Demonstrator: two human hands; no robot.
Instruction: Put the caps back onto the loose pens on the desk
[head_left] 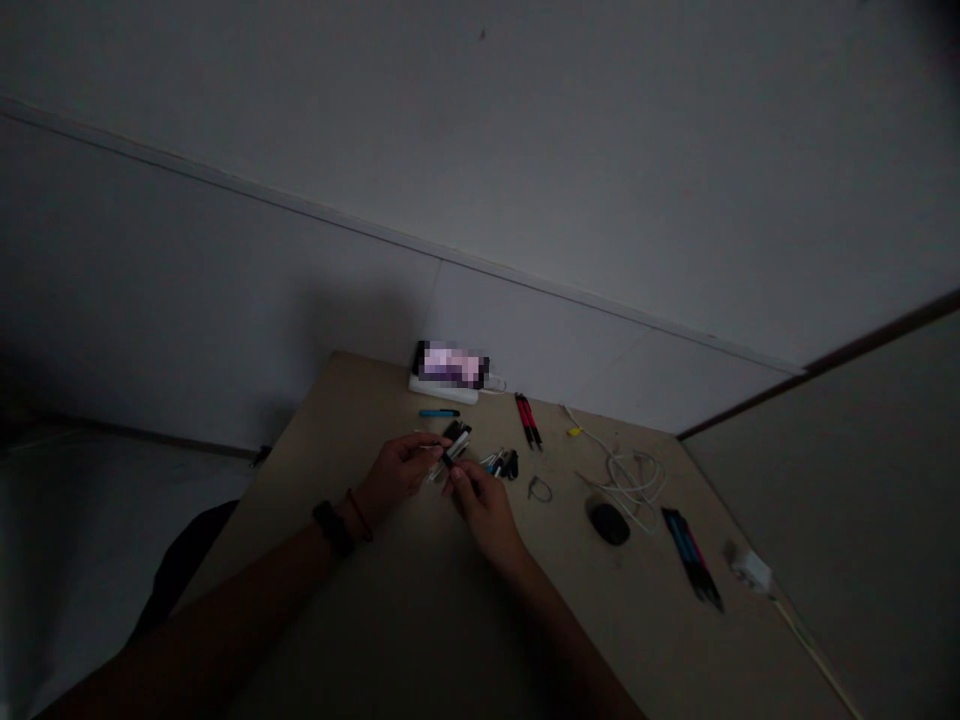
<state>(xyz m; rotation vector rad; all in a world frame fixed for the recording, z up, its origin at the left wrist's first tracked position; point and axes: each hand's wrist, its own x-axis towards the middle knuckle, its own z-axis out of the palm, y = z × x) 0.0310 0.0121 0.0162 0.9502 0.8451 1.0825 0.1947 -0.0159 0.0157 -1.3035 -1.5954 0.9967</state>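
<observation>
Tabletop (352,410) lies dim, and from here my left grip (397,472) and right grip (484,508) look clenched on a light, stiff bundle of pens (450,455), best held mid-length.

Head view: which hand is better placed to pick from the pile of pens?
Probably the right hand: it sits nearest the pile, while the left hand is farther off.

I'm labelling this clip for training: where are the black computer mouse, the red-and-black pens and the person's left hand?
Black computer mouse (609,523): head view, on its top shell.
Red-and-black pens (528,421): head view, on the middle of their barrels.
Left hand (397,472): head view, on the back of the hand.
</observation>
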